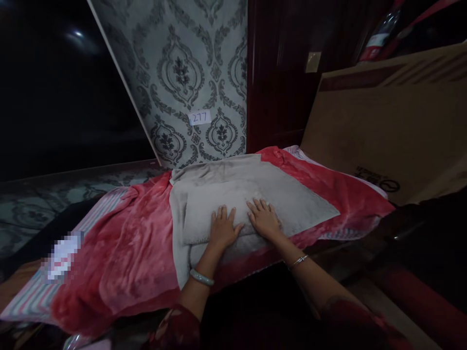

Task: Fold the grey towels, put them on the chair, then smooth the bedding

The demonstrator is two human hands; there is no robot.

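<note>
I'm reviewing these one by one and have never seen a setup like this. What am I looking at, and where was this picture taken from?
There is no machine here: a person is working with two bare hands. The single picture comes from a camera worn on the person's head, looking forward and down.

The left hand, below a pale bangle, and the right hand both lie palm down on a gray cloth, part of which is folded over itself. Neither hand grips anything.

Under the gray cloth lies a red blanket, with a striped cloth showing at its edges. Behind, a card reading 277 is on the patterned wall; cardboard stands at the right.
</note>
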